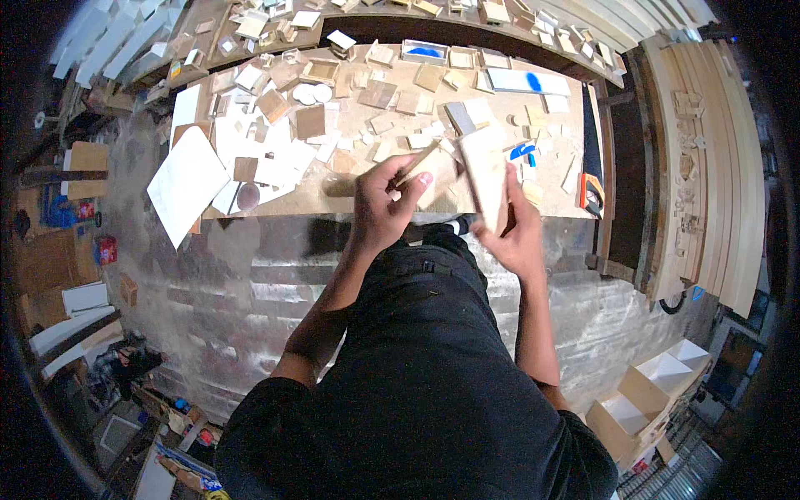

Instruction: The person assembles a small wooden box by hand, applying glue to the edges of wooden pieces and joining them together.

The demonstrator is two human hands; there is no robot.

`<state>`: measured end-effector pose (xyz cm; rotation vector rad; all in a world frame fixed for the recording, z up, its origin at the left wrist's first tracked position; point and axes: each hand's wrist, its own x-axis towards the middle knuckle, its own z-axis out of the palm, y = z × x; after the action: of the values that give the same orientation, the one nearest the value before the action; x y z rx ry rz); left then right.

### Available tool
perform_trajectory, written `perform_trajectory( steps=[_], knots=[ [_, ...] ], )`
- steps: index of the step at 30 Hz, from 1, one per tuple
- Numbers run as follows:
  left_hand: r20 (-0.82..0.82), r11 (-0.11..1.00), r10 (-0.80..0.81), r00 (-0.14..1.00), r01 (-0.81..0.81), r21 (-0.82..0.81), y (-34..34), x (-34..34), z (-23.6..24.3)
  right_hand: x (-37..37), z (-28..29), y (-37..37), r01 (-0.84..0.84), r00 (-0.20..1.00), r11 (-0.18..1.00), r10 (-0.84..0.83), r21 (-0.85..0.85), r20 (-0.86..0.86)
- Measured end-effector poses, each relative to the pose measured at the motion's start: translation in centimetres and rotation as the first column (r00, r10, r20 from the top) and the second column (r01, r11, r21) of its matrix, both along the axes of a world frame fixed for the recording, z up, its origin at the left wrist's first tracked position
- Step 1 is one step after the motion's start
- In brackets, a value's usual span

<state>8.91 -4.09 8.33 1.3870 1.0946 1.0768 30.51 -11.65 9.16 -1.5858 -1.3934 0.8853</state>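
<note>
**Two hands on wood at the edge of a cluttered bench**

The person stood at a long wooden workbench [333,193] strewn with offcuts, and both bare hands were raised just over its near edge. The left hand [385,200] was curled closed, its thumb and fingers pinched around a thin, pale wooden stick [417,164] that pointed up and to the right, away from the body. The right hand [515,227] was wrapped from behind around a flat, pale rectangular wooden board [485,173], which it held upright on its long side, slightly tilted; the fingers were closed firmly on the board's lower end. The tip of the stick lay close to the board's left face, though whether the two touched could not be told.

Around the hands, the bench carried many small square and rectangular pieces of plywood [310,122], some brown, some white. A large white sheet [188,181] hung over the bench's left front corner. Two white round discs [313,93] lay further back, and a long white panel with a blue smear [528,82] lay toward the far right. A handsaw with an orange and black handle [591,185] rested along the bench's right end. Beyond it, long pale planks [723,167] were stacked side by side. On the floor at lower right stood open cardboard boxes with white insides [658,385].
</note>
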Motion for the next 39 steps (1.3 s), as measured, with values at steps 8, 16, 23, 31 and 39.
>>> perform_trajectory(
  steps=[8, 16, 23, 31, 39],
  knots=[
    [0.175, 0.91, -0.309, 0.935, 0.344, -0.231, 0.7, -2.0, -2.3, 1.5, 3.6, 0.2, -0.421, 0.849, 0.907, 0.397, -0.005, 0.349],
    [0.311, 0.826, -0.418, 0.853, 0.5, -0.262, 0.6, -0.8, -0.7, 3.4, 7.8, 0.7, -0.602, 0.682, 0.773, 0.627, -0.199, 0.376],
    [0.241, 0.846, -0.417, 0.876, 0.471, -0.248, 0.0, 0.0, -0.9, 5.9, 6.2, 0.4, -0.576, 0.729, 0.803, 0.59, -0.155, 0.347],
    [0.053, 0.925, -0.374, 0.926, 0.377, -0.052, -0.4, 0.8, -0.8, 9.8, 1.8, -0.9, -0.39, 0.884, 0.919, 0.389, -0.053, 0.26],
    [0.068, 0.924, -0.355, 0.932, 0.361, -0.13, -0.3, 2.6, -0.1, 7.5, 4.9, -1.3, -0.409, 0.884, 0.912, 0.407, -0.043, 0.229]
  ],
)
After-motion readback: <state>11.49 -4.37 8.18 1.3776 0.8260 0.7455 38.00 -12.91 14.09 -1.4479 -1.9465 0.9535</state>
